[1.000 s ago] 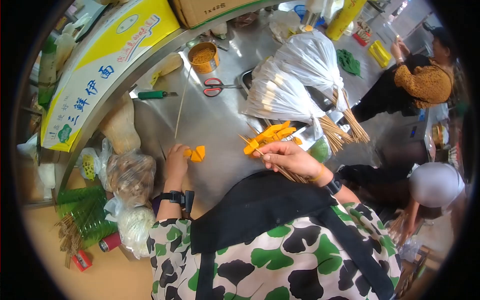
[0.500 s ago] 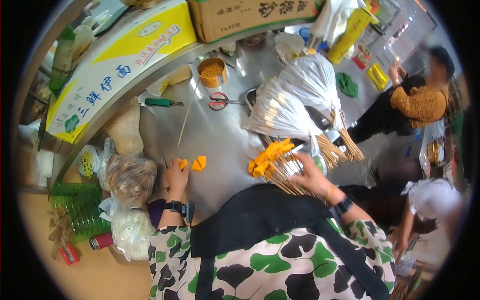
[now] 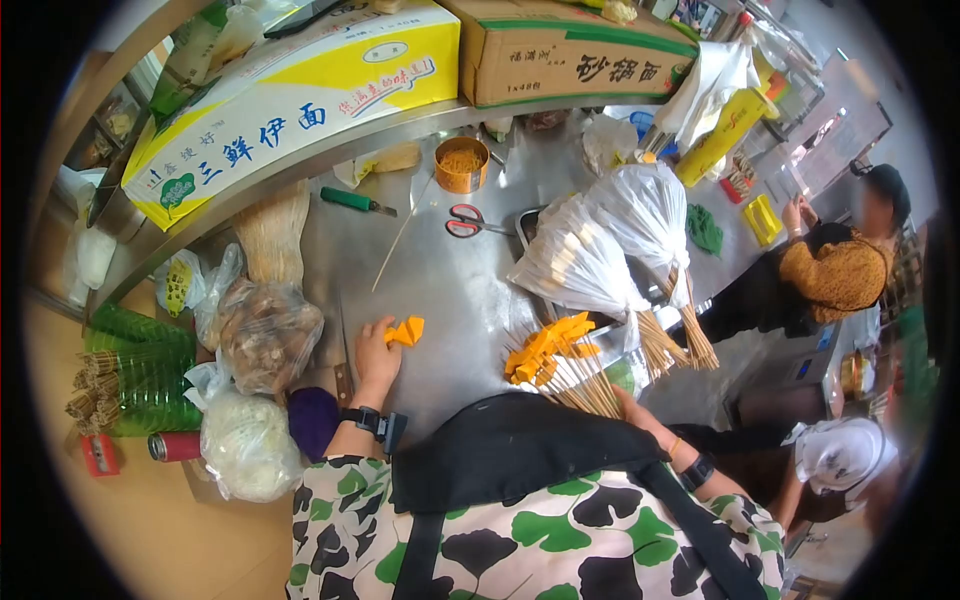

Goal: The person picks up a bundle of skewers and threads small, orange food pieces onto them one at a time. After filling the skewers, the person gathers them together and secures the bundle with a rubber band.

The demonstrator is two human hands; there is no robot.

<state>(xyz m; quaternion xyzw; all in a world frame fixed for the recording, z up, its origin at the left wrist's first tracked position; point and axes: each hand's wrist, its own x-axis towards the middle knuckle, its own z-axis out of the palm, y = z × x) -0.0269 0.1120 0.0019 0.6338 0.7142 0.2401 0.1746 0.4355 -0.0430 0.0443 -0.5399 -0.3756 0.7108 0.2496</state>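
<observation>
On the metal counter [image 3: 440,275], my left hand [image 3: 378,352] has its fingers closed on small orange pieces [image 3: 406,331]. At the blunt ends of a bundle of thin sticks [image 3: 590,390] is my right hand [image 3: 640,415], its fingers partly hidden by the sticks and the black apron; their grip cannot be made out. Orange pieces [image 3: 550,345] sit on the far ends of these sticks. Behind them lie two white plastic bags [image 3: 580,250] with sticks poking out. A single thin stick [image 3: 395,245] lies further back.
Red-handled scissors [image 3: 468,221], a green-handled tool [image 3: 347,199] and a round tin [image 3: 462,165] lie at the back. Bagged food [image 3: 262,335] and a knife handle [image 3: 343,383] are at the left. Cartons [image 3: 300,110] line the shelf. Two people are at the right.
The view has shifted. My left hand has moved right onto the orange pieces. My right hand has moved from above the sticks down to their near ends.
</observation>
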